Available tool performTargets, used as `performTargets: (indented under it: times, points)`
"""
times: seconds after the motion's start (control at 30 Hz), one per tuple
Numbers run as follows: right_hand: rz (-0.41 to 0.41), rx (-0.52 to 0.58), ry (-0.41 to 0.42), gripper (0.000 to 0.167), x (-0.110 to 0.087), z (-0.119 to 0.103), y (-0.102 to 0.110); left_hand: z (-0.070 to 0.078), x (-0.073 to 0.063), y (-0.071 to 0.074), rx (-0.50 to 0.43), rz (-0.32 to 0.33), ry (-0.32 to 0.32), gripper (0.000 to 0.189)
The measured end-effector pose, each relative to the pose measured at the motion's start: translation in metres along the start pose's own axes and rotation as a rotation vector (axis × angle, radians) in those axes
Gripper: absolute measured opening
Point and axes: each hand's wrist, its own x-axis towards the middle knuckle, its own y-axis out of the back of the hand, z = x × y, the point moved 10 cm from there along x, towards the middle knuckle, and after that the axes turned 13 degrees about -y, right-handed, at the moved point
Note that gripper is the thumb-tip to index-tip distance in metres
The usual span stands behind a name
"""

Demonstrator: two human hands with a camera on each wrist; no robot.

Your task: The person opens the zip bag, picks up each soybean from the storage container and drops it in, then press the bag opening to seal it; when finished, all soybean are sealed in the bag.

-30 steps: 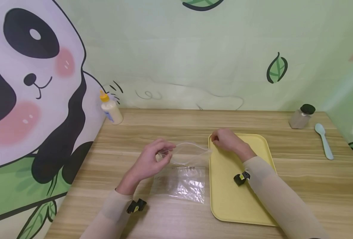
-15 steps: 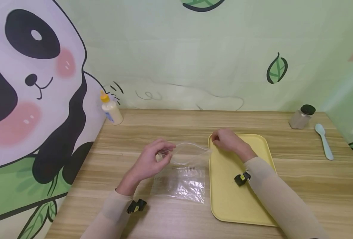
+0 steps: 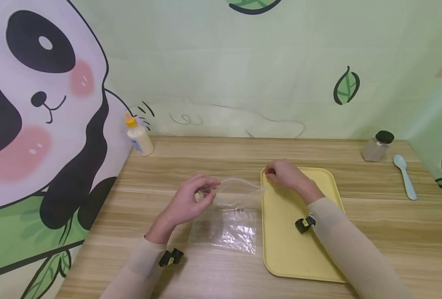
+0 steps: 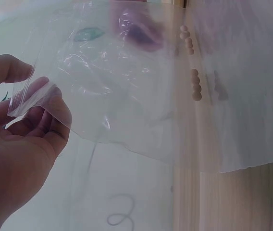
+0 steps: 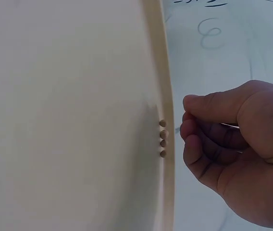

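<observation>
My left hand (image 3: 191, 199) pinches the opening edge of a clear zip bag (image 3: 228, 230), which lies partly on the table with its mouth gaping. Several small tan balls (image 4: 196, 85) show through the bag in the left wrist view. My right hand (image 3: 285, 173) is over the far left corner of a yellow tray (image 3: 288, 249). Its fingers are curled, thumb tip against the forefinger, and nothing is visible between them. Several small brown balls (image 5: 163, 135) sit in a row along the tray's rim in the right wrist view, slightly apart from the fingertips.
A bottle with an orange nozzle cap (image 3: 140, 140) stands at the back left of the wooden table (image 3: 206, 158). At the back right are a jar with a black lid (image 3: 377, 147) and a light blue spoon (image 3: 406, 178). A printed cloth backdrop (image 3: 221, 66) stands behind.
My right wrist has shifted very slightly to the right, and its fingers stay by the tray's corner. The left hand and the bag have not visibly moved.
</observation>
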Motion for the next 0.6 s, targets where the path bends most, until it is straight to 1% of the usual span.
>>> performTargets:
  times: [0.13,0.4,0.6]
  points:
    - [0.008,0.014,0.000,0.014,-0.003,-0.003,0.007,0.000,0.000,0.000,0.000,-0.002,-0.008,0.027]
    - [0.055,0.029,0.036,0.012,-0.011,-0.012,0.019,0.001,0.000,0.000,-0.003,0.007,-0.031,0.027]
    - [0.080,0.054,0.030,0.013,-0.017,-0.019,0.028,0.002,0.001,0.000,0.006,0.005,-0.036,0.027]
